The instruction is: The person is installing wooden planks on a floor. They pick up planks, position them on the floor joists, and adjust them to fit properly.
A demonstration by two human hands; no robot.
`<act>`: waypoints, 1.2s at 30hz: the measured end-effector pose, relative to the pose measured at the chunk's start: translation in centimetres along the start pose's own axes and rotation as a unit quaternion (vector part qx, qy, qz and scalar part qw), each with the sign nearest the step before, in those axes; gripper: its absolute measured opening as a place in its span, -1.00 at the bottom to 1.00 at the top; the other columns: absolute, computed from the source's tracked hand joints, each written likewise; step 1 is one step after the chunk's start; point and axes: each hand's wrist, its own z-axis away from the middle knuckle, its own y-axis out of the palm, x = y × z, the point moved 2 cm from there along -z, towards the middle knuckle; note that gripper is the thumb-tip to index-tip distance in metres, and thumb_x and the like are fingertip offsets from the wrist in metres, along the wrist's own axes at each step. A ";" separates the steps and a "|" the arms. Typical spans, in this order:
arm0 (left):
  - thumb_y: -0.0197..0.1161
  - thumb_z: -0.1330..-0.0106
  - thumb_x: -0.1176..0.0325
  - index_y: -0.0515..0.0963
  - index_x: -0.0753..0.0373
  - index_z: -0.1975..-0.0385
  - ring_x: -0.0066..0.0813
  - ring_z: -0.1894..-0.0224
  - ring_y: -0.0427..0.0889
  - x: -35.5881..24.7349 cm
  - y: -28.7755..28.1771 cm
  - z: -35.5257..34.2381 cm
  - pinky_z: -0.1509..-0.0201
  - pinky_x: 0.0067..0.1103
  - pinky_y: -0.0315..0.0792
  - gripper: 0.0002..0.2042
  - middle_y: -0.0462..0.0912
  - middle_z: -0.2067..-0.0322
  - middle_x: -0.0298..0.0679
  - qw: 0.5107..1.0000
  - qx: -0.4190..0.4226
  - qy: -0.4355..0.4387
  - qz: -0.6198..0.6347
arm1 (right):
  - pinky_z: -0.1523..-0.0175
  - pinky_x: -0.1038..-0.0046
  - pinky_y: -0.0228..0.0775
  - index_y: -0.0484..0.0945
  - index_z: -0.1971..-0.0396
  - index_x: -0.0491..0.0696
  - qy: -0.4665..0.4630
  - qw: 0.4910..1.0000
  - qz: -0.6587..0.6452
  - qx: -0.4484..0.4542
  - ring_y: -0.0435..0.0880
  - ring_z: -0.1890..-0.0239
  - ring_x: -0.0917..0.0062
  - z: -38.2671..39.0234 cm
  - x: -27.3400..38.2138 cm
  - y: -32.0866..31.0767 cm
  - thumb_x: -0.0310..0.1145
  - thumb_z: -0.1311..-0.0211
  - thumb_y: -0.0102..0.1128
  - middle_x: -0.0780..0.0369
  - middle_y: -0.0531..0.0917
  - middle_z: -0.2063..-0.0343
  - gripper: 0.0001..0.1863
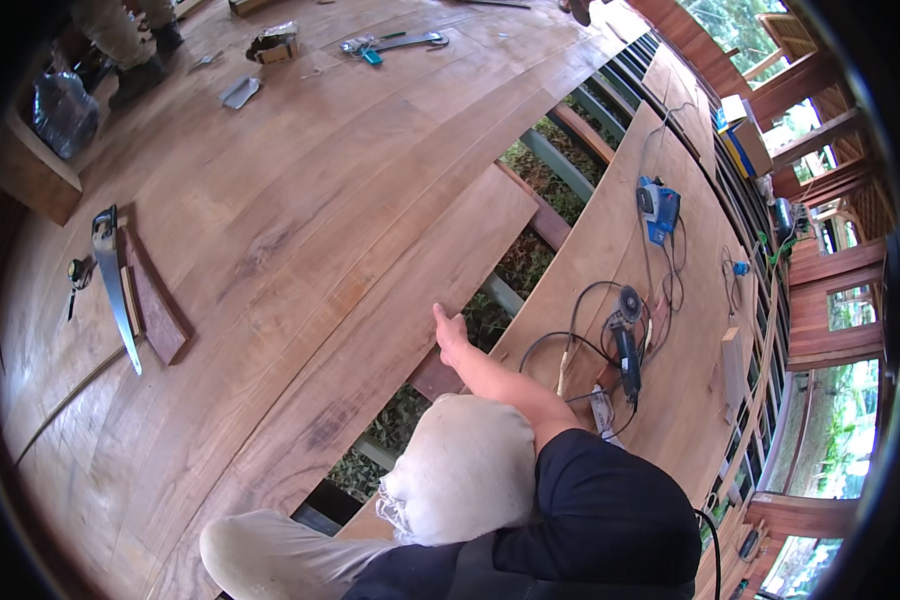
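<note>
The floorboard (400, 320) lies at the edge of the laid floor (300, 150), running alongside an open gap (485, 325). Left of the floorboard and well apart from it, we see a small black tool (75, 272) whose kind we cannot make out, then a handsaw (115, 270), and just beside the saw a reddish-brown offcut (160, 300). At the floorboard's right edge rests our right hand (451, 335), one digit stretched out over the wood; its other fingers are mostly hidden, so we cannot tell whether they grip the edge. Our left hand is out of view, so we cannot tell how its fingers are. Right of the floorboard, grey joists (555, 163) cross the gap above greenery. Farther right of the floorboard, on pale boards (570, 265), we have an angle grinder (625, 345) and a blue power tool (658, 208).
</note>
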 end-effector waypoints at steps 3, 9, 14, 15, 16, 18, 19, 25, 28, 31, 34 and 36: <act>0.35 -0.27 -0.10 0.28 0.43 -0.34 -0.13 -0.29 0.41 0.5 0.1 0.1 -0.34 -0.24 0.30 -0.18 0.40 -0.31 -0.01 1.000 0.001 -0.002 -0.001 | -0.41 0.27 0.17 0.19 -0.27 -0.38 -0.003 1.000 0.016 -0.002 0.32 -0.38 0.20 0.3 -0.2 -0.2 0.04 -0.36 0.20 -0.12 0.35 -0.30 -0.18; 0.35 -0.27 -0.10 0.28 0.43 -0.33 -0.13 -0.29 0.42 0.2 -0.7 0.1 -0.33 -0.24 0.31 -0.18 0.40 -0.31 -0.01 1.000 -0.004 0.001 0.001 | -0.37 0.27 0.22 0.23 -0.24 -0.41 0.009 0.999 0.024 0.018 0.39 -0.32 0.19 0.9 0.4 0.2 0.04 -0.31 0.25 -0.13 0.41 -0.25 -0.16; 0.35 -0.27 -0.10 0.29 0.43 -0.33 -0.13 -0.28 0.42 0.9 -2.2 0.3 -0.33 -0.24 0.31 -0.18 0.40 -0.30 -0.01 1.000 -0.010 -0.003 0.008 | -0.39 0.24 0.17 0.21 -0.27 -0.41 0.023 0.996 -0.080 0.004 0.34 -0.35 0.22 -1.5 -0.1 -0.8 0.06 -0.30 0.25 -0.12 0.34 -0.31 -0.13; 0.35 -0.27 -0.10 0.29 0.43 -0.33 -0.13 -0.28 0.42 1.3 -2.3 0.4 -0.33 -0.24 0.31 -0.18 0.40 -0.30 -0.01 1.000 -0.010 -0.006 0.011 | -0.42 0.22 0.12 0.16 -0.31 -0.38 0.017 0.998 -0.057 0.002 0.27 -0.40 0.23 -1.9 -0.2 -1.3 0.07 -0.33 0.21 -0.10 0.27 -0.36 -0.12; 0.35 -0.27 -0.10 0.29 0.44 -0.33 -0.13 -0.28 0.42 1.4 -2.7 0.4 -0.32 -0.24 0.32 -0.18 0.41 -0.30 -0.01 1.000 -0.011 -0.005 0.013 | -0.43 0.22 0.11 0.14 -0.32 -0.38 0.020 0.998 -0.057 0.006 0.25 -0.41 0.23 -2.0 -0.3 -1.1 0.08 -0.34 0.20 -0.09 0.25 -0.37 -0.11; 0.35 -0.27 -0.10 0.29 0.44 -0.33 -0.14 -0.28 0.42 1.7 -3.6 0.5 -0.32 -0.24 0.32 -0.18 0.41 -0.30 -0.01 1.000 -0.014 -0.007 0.015 | -0.45 0.20 0.08 0.10 -0.35 -0.36 0.024 0.998 -0.054 0.009 0.22 -0.43 0.23 -2.1 -0.7 -1.4 0.09 -0.36 0.17 -0.08 0.22 -0.40 -0.10; 0.35 -0.27 -0.10 0.29 0.44 -0.33 -0.14 -0.28 0.42 1.7 -4.2 0.5 -0.32 -0.25 0.32 -0.17 0.41 -0.30 -0.01 1.000 -0.022 -0.004 0.019 | -0.47 0.19 0.05 0.05 -0.37 -0.37 0.032 0.999 -0.038 0.020 0.18 -0.45 0.23 -1.6 -0.7 -0.9 0.12 -0.37 0.15 -0.08 0.18 -0.41 -0.07; 0.35 -0.26 -0.11 0.29 0.44 -0.33 -0.14 -0.27 0.43 2.3 -7.4 0.6 -0.31 -0.25 0.33 -0.17 0.41 -0.30 -0.01 0.998 -0.043 -0.001 0.049 | -0.49 0.15 -0.04 0.09 -0.36 -0.32 0.052 0.997 -0.020 0.054 0.16 -0.44 0.26 -0.5 -0.5 -0.5 0.13 -0.32 0.21 -0.01 0.19 -0.41 -0.07; 0.35 -0.26 -0.11 0.29 0.44 -0.33 -0.14 -0.27 0.43 3.5 -8.3 0.2 -0.31 -0.25 0.34 -0.17 0.41 -0.29 -0.01 0.997 -0.047 -0.009 0.065 | -0.45 0.19 0.04 0.21 -0.30 -0.28 0.031 0.996 -0.052 0.065 0.29 -0.34 0.34 -1.0 -0.3 -1.2 0.09 -0.30 0.26 0.07 0.33 -0.33 -0.15; 0.35 -0.26 -0.11 0.29 0.44 -0.33 -0.14 -0.27 0.43 4.3 -10.8 0.6 -0.30 -0.25 0.34 -0.17 0.42 -0.29 -0.01 0.994 -0.068 -0.010 0.082 | -0.36 0.27 0.20 0.26 -0.25 -0.36 0.011 0.995 -0.065 0.070 0.41 -0.23 0.36 -1.0 -0.6 -0.9 0.10 -0.34 0.23 0.05 0.44 -0.24 -0.17; 0.35 -0.26 -0.11 0.29 0.45 -0.33 -0.14 -0.27 0.43 4.9 -11.5 0.5 -0.30 -0.25 0.35 -0.17 0.42 -0.29 -0.01 0.992 -0.081 -0.013 0.097 | -0.37 0.28 0.21 0.32 -0.26 -0.26 0.039 0.990 -0.100 0.096 0.43 -0.23 0.37 -1.6 -0.5 -1.7 0.05 -0.33 0.25 0.15 0.47 -0.23 -0.25; 0.36 -0.26 -0.11 0.29 0.45 -0.33 -0.14 -0.26 0.43 4.6 -12.3 0.6 -0.30 -0.25 0.35 -0.17 0.42 -0.29 -0.01 0.990 -0.093 -0.007 0.102 | -0.38 0.25 0.21 0.33 -0.26 -0.21 0.060 0.989 -0.099 0.094 0.47 -0.20 0.36 -0.6 -0.2 -1.2 0.03 -0.38 0.19 0.16 0.50 -0.20 -0.30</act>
